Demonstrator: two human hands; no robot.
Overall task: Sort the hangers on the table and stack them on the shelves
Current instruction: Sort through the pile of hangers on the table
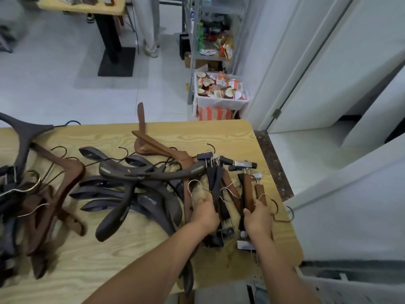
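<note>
L hand (203, 213) at approx 4 o'clock on the table (105, 262); fingers curled round a bundle of dark clip hangers (213, 183), bars running toward 12; R hand (259, 217) just beside it at its 3 o'clock, fingers & thumb closed round a brown clip hanger (248, 191), bar also pointing to 12; wire hooks loop up between the two hands. Grey coat hangers (131, 194) heaped at table centre, overlapping; brown wooden hangers (65, 178) at 9 o'clock, more brown ones (153, 145) at 12, one end poking past the far edge; far-left heap too blurred to sort out. Beyond the table at 1 o'clock: metal shelf unit (195, 51) w/ packets; white bin (221, 104) of snack cups at its foot; someone's legs (149, 29) at 12.
</note>
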